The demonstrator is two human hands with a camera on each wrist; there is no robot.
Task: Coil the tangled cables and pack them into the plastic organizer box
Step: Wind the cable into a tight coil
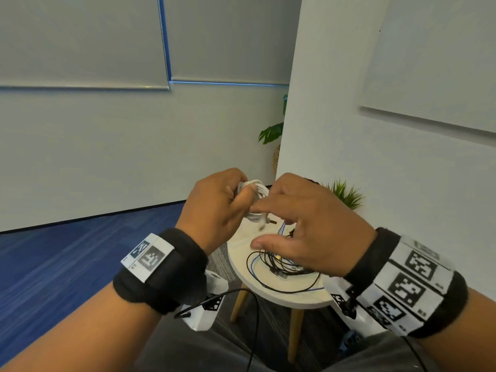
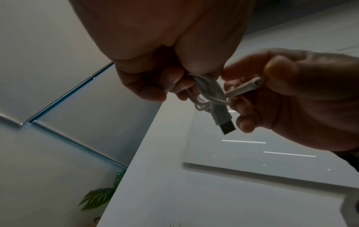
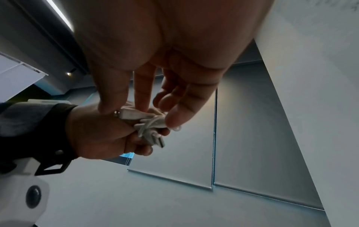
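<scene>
The left hand (image 1: pixel 214 208) has its fingers curled tight round a small bundle of white cable (image 1: pixel 253 193), held up above the round table (image 1: pixel 281 294), while the right hand (image 1: pixel 308 224) pinches one plug end against the bundle with thumb and forefinger, its other fingers loose. The step looks like finishing this coil; next the free plug needs tucking in. Dark and blue cables (image 1: pixel 281 264) lie tangled on the table below, and no organizer box is in view.

You wear black wristbands (image 1: pixel 163 277) on both forearms, each carrying white panels printed with black square markers (image 1: pixel 410 287). White camera housings (image 1: pixel 204 307) hang beneath, trailing thin black cables (image 1: pixel 255 318).
</scene>
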